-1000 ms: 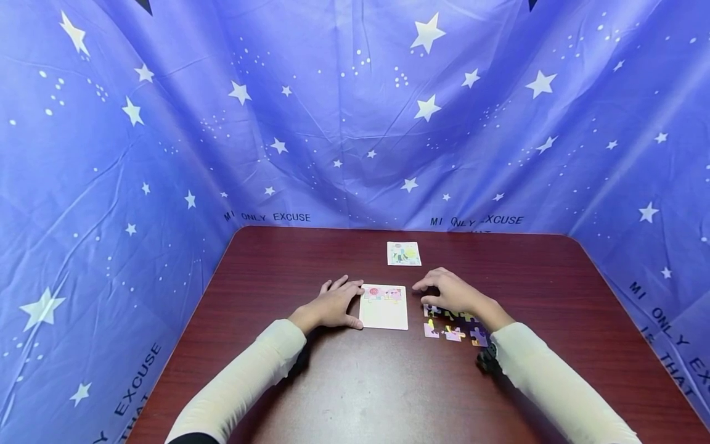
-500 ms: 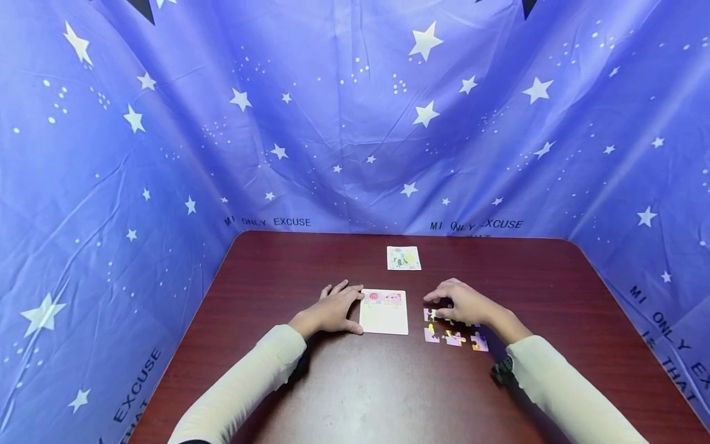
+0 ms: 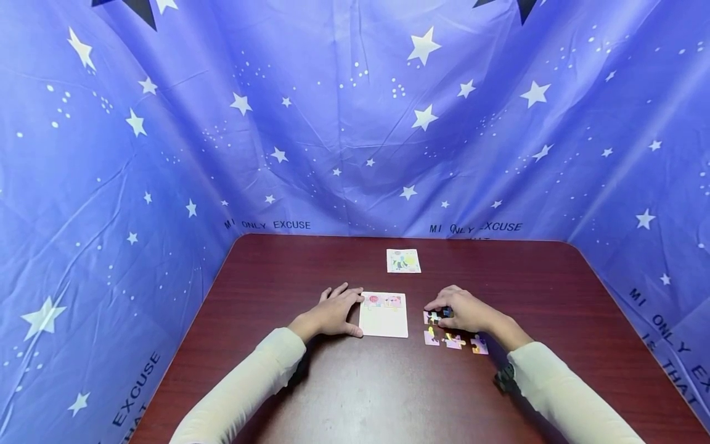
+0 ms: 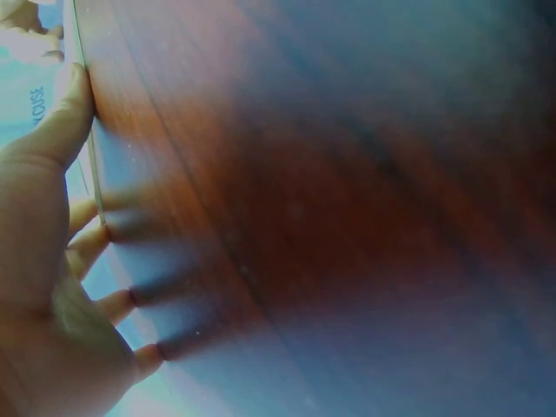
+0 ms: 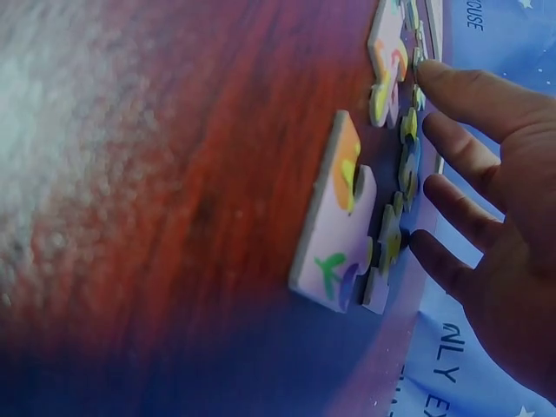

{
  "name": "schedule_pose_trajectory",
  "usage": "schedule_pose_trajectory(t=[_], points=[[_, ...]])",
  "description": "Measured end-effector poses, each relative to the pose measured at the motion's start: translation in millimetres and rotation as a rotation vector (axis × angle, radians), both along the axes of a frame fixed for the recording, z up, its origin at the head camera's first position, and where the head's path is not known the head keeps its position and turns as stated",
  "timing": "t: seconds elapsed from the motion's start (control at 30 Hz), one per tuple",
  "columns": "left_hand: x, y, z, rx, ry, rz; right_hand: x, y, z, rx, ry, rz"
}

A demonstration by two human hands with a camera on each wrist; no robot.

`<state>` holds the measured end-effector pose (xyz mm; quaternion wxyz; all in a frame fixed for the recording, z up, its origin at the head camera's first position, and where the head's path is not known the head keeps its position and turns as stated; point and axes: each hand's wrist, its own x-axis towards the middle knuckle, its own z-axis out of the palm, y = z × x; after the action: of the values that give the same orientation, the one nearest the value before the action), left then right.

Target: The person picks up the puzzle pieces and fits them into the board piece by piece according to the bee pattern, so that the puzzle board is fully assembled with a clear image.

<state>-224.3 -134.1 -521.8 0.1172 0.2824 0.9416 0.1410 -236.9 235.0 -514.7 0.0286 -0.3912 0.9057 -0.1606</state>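
Observation:
In the head view a square white puzzle board (image 3: 383, 324) lies on the table, with joined picture pieces (image 3: 383, 301) along its far edge. My left hand (image 3: 331, 312) rests beside it, fingers spread; fingertips and thumb touch its left edge. Right of the board lie several loose jigsaw pieces (image 3: 431, 338) in rows. Over the far row hovers my right hand (image 3: 466, 310), hiding some of them. The right wrist view has its thumb (image 5: 469, 95) at the far pieces and its fingers loosely extended, while a pink piece (image 5: 330, 230) lies nearer the camera.
A small printed picture card (image 3: 403, 261) lies farther back on the dark red wooden table (image 3: 355, 394). Blue star-patterned curtains (image 3: 344, 123) enclose the table at the back and both sides. A dark band (image 3: 505, 377) shows at the right wrist.
My right hand has moved right and closer, from beside the board to over the loose pieces. The left hand stays at the board's edge. The head view has tilted slightly up.

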Motion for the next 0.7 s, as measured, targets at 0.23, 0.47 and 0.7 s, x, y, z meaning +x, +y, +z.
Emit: schedule_pose_trajectory(t=[0.23, 0.47, 0.7], points=[[-1.6, -0.5, -4.7, 0.007, 0.002, 0.008, -0.3, -1.5, -2.2, 0.016, 0.026, 0.001], [-1.8, -2.9, -3.0, 0.012, 0.001, 0.008, -2.5, -5.4, -1.5, 0.045, 0.020, -0.004], [-1.0, -1.8, -2.2, 0.018, 0.003, 0.003, -1.4, -5.5, -1.3, 0.060, 0.006, -0.023]])
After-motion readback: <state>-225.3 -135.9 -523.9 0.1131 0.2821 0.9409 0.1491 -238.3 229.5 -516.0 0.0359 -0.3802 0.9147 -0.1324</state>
